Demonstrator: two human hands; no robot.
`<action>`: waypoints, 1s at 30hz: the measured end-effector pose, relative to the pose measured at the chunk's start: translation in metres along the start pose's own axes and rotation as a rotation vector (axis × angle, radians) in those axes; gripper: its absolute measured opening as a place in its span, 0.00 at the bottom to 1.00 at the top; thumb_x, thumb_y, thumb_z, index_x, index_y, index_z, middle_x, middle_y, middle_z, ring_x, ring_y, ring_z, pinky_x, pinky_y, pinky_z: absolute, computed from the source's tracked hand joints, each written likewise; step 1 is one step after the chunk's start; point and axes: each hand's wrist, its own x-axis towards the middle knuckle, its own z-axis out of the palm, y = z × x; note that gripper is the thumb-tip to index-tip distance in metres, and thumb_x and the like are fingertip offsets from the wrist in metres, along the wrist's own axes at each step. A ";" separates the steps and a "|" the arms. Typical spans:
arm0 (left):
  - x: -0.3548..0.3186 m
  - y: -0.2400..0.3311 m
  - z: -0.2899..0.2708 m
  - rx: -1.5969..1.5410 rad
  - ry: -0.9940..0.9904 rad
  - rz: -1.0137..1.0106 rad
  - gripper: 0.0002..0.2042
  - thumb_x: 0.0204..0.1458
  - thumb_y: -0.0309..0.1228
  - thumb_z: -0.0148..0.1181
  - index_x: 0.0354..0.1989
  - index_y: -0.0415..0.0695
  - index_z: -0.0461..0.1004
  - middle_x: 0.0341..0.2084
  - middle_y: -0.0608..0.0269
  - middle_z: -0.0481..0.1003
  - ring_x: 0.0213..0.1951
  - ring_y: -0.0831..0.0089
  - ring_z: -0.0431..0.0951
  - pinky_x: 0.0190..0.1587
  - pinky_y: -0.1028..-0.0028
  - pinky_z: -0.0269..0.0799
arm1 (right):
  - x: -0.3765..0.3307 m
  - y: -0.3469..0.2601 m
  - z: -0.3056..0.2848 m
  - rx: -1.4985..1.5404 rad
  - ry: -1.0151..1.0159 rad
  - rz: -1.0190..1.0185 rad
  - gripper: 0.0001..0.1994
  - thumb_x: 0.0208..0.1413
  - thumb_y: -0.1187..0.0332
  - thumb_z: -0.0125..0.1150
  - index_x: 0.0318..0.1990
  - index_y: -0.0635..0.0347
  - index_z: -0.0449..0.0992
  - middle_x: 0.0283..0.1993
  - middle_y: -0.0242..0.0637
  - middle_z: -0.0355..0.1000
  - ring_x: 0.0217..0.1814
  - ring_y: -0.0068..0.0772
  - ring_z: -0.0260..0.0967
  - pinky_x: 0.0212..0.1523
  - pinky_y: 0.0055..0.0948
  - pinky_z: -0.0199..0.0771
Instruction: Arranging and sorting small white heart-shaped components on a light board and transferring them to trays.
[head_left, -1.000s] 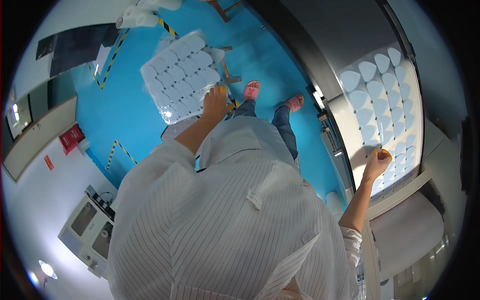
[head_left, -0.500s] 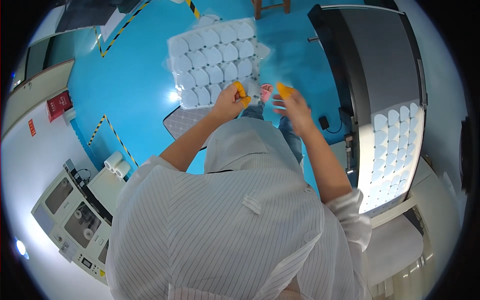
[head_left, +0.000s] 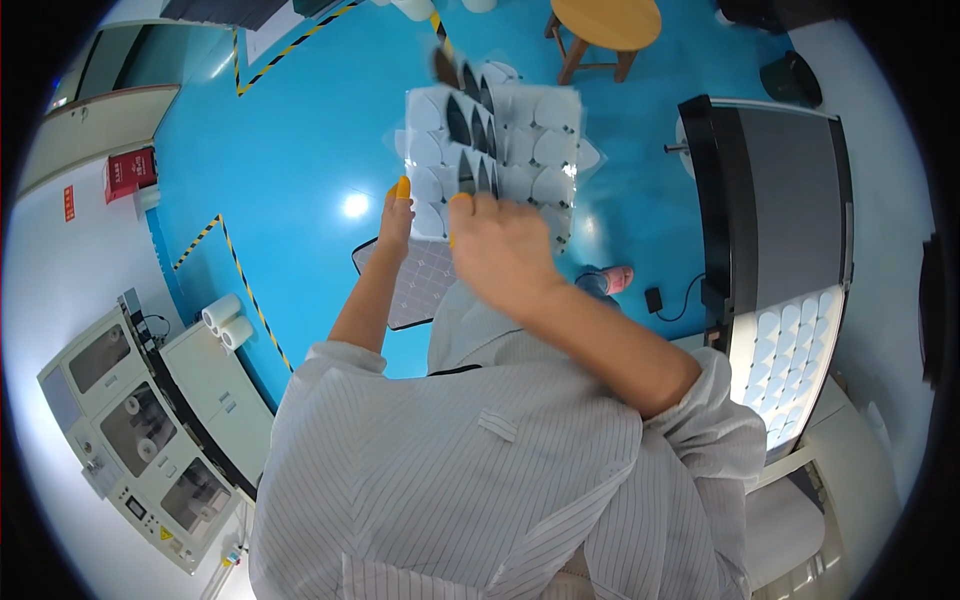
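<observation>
Yellow finger covers show on both hands. My left hand (head_left: 397, 218) is closed on the left edge of a clear plastic sheet (head_left: 540, 150) with rows of pale rounded pieces; more sheet corners stick out behind it. In front of its middle, my right hand (head_left: 505, 245) is closed, fingers curled, at the lower end of a narrow strip of dark, leaf-shaped pieces (head_left: 458, 120). This strip looks like another such sheet seen nearly edge-on, blurred by motion. My right fingertips are partly hidden.
At right stands a dark machine (head_left: 790, 200) with a lit panel (head_left: 785, 350) carrying similar rounded pieces. A round wooden stool (head_left: 607, 22) is ahead. A grey quilted mat (head_left: 415, 285) lies below the sheet. White cabinets (head_left: 205, 370) and white rolls (head_left: 228, 320) are at left.
The sheets now appear further right. My left hand has gone to their left edge. My right hand, earlier apart at the right, has crossed to their middle, where the dark strip now shows.
</observation>
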 end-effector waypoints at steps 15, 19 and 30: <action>0.001 0.072 0.115 -0.626 -0.428 0.110 0.19 0.56 0.42 0.51 0.52 0.45 0.66 0.46 0.67 0.71 0.50 0.72 0.69 0.48 0.66 0.69 | -0.051 0.061 -0.142 0.828 0.231 0.381 0.07 0.52 0.75 0.59 0.30 0.68 0.67 0.22 0.37 0.66 0.21 0.22 0.60 0.23 0.21 0.63; 0.005 0.152 0.128 -0.374 -0.531 0.393 0.14 0.57 0.25 0.49 0.51 0.39 0.68 0.44 0.58 0.72 0.43 0.71 0.74 0.41 0.71 0.73 | -0.123 0.129 -0.139 0.618 0.321 0.777 0.06 0.52 0.75 0.58 0.31 0.70 0.69 0.22 0.37 0.67 0.22 0.20 0.60 0.24 0.22 0.63; -0.114 0.297 0.438 0.351 -0.879 0.881 0.15 0.56 0.28 0.53 0.51 0.38 0.68 0.39 0.61 0.75 0.35 0.79 0.74 0.36 0.80 0.72 | -0.281 0.234 -0.100 0.561 0.838 1.461 0.09 0.50 0.74 0.57 0.36 0.73 0.73 0.22 0.35 0.70 0.23 0.19 0.63 0.24 0.23 0.64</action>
